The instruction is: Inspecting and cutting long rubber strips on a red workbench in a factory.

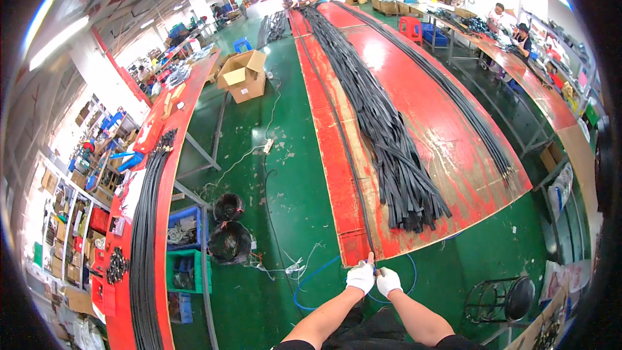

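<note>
Both hands wear white gloves and meet at the near edge of a long red table (453, 181). My left hand (361, 277) is closed around the near end of a long, thin black tube (350, 162), which runs away along the table's left side. Right beside it, my right hand (388, 281) is also closed; whatever its fingers hold is hidden. A thin blue hose (303, 287) loops around and below my hands. To the right of the tube lies a thick bundle of flat black strips (389, 149), its loose ends fanned towards me.
Another black tube bundle (486, 131) lies along the table's right side. On the left, a red bench (178, 162) carries more black cables (149, 240). Black bins (229, 242), an open carton (243, 78) and a round stool (518, 298) stand on the floor. Several people work farther off.
</note>
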Demonstrator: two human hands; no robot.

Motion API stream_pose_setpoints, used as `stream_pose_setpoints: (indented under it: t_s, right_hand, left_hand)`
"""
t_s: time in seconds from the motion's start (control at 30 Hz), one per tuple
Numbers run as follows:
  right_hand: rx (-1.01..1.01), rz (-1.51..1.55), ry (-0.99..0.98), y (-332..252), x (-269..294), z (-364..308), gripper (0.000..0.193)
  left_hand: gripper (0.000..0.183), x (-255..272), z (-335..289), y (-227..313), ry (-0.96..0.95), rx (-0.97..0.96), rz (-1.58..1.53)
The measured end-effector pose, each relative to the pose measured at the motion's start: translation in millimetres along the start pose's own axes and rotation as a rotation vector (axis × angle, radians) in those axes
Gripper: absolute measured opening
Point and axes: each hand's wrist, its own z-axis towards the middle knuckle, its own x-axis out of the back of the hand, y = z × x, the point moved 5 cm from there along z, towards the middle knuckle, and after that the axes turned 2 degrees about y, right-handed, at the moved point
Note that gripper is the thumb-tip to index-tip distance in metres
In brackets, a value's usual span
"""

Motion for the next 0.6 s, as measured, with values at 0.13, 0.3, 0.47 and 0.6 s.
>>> stream_pose_setpoints:
  t_s: [0.13,0.3,0.47,0.6]
  right_hand:
    - [-0.003,-0.047,-0.018,11,2,-24,0.037]
    - [-0.053,-0.016,-0.114,26,-1,-65,0.038]
    - [-0.148,0.324,-0.189,49,-10,-55,0.042]
    - [-0.514,1.041,-0.096,51,-31,-10,0.049]
  left_hand:
    - [0.076,-2,2,-2,0.003,-0.027,0.003]
    - [0.078,-7,-1,-6,0.010,-0.012,-0.014]
    - [0.076,-6,-1,-2,-0.016,0.023,-0.036]
    - [0.071,-5,-2,7,-0.026,0.023,-0.046]
